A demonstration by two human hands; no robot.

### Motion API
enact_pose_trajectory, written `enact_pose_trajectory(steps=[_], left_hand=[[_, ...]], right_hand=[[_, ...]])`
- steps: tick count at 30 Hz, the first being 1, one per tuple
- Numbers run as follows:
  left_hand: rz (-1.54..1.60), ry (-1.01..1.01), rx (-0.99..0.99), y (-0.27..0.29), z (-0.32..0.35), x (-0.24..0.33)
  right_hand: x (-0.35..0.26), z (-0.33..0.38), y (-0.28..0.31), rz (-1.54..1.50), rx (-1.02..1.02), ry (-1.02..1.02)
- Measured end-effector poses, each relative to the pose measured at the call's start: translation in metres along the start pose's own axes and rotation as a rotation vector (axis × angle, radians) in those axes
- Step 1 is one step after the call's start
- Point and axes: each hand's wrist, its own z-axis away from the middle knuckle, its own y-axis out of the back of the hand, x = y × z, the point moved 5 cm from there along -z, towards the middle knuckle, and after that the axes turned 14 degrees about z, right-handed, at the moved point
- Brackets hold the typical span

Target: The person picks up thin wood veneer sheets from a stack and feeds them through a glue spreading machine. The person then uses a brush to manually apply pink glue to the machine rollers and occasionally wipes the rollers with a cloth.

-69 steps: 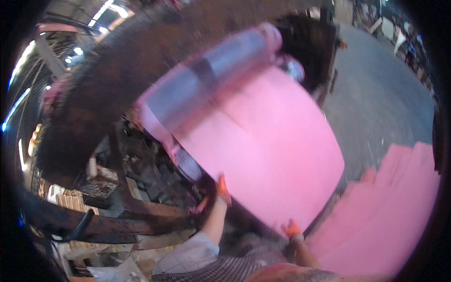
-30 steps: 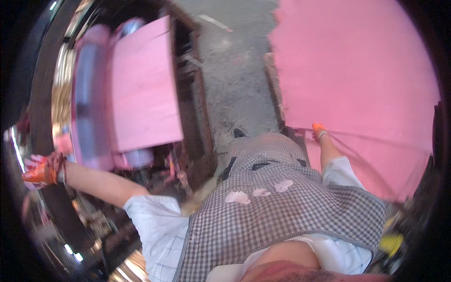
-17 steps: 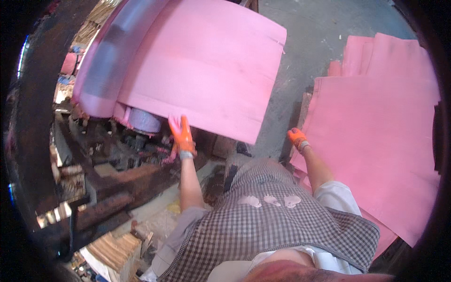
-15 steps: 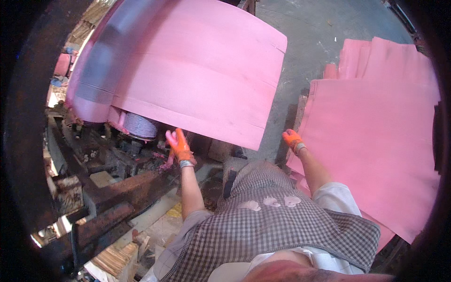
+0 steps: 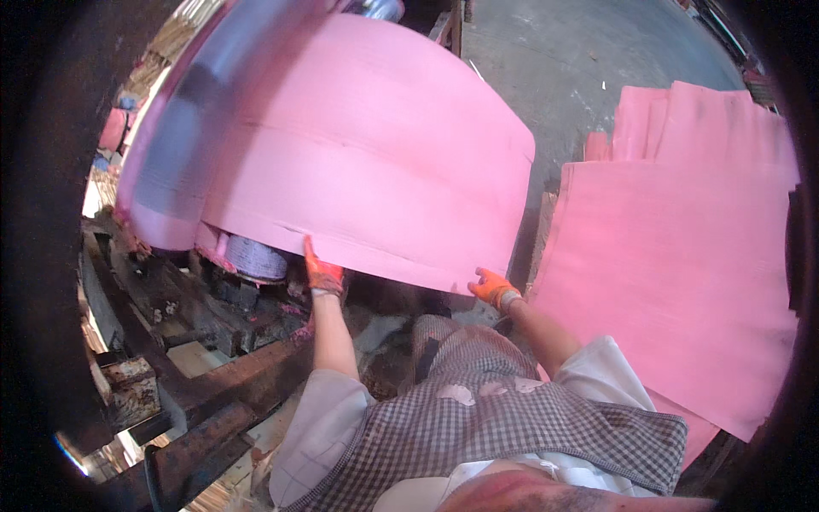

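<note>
A broad pink-coated sheet (image 5: 384,162), which looks like wood veneer, slopes out from a shiny blue-purple roller (image 5: 183,145) at the left. My left hand (image 5: 324,275), in an orange glove, is at the sheet's near edge, one finger stretched up over it and the rest partly hidden below. At the near right corner my right hand (image 5: 495,288), also orange-gloved, has its fingers on the edge. Both hands appear to grip the sheet, though its underside is hidden. A ribbed lilac roller end (image 5: 254,258) shows beneath the sheet, beside my left hand.
A stack of similar pink sheets (image 5: 665,256) lies to my right, with its far edges uneven. Rusty machine beams (image 5: 230,384) run along the lower left. Grey concrete floor (image 5: 554,60) shows between the sheet and the stack.
My right hand has moved left from beside the stack to the sheet's near corner. My left hand has closed up to the near edge. The sheet reaches slightly further toward me.
</note>
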Motion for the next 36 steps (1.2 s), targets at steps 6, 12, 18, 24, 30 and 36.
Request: enact_pose_trajectory(steps=[6, 12, 18, 24, 30, 36], left_hand=[[-0.560, -0.015, -0.167, -0.091, 0.072, -0.102], [-0.888, 0.026, 0.112, -0.232, 0.088, -0.233], [-1.122, 0.033, -0.033, -0.261, 0.094, -0.318], [-0.751, 0.350, -0.943, -0.293, 0.081, -0.328], [-0.676, -0.022, -0.333, -0.233, -0.039, -0.307], [-0.658, -0.086, -0.337, -0.326, -0.039, -0.384]], right_hand=[[-0.006, 0.022, 0.018, 0.082, 0.217, 0.265], [-0.018, 0.060, 0.102, 0.085, 0.560, 0.287], [-0.020, 0.056, 0.161, 0.036, 0.726, 0.199], [0.027, 0.055, 0.167, -0.407, 0.978, 0.115], [0.040, 0.061, 0.162, -0.555, 0.810, 0.159], [0.031, 0.056, 0.184, -0.317, 0.815, 0.256]])
